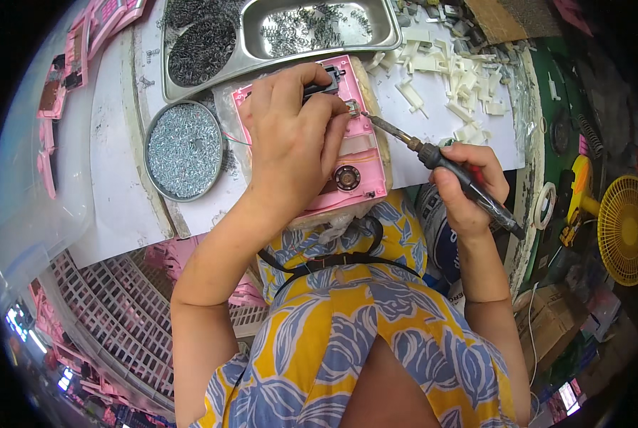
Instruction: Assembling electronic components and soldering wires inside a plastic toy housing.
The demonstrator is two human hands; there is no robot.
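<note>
A pink plastic casing [365, 153] lies open on a padded block at the table's front edge. Over it, my left hand [290, 121] is closed, thumb and forefinger pinched at a small silvery part [352, 108] inside the casing. My right hand [472, 185] grips a soldering iron [462, 178] by its dark handle, the tip just beside that part. Something red shows in my right palm, too covered to name. Inside the casing sit a black part [322, 84], half under my left fingers, and a round dark speaker-like piece [347, 177]. Thin wires leave its left side.
A round dish of small screws [185, 150] stands left of the casing. Behind, a metal tray [247, 53] holds dark springs. White plastic parts [465, 82] lie scattered at the back right. A yellow fan [622, 228] is far right; a slatted basket [112, 314] stands lower left.
</note>
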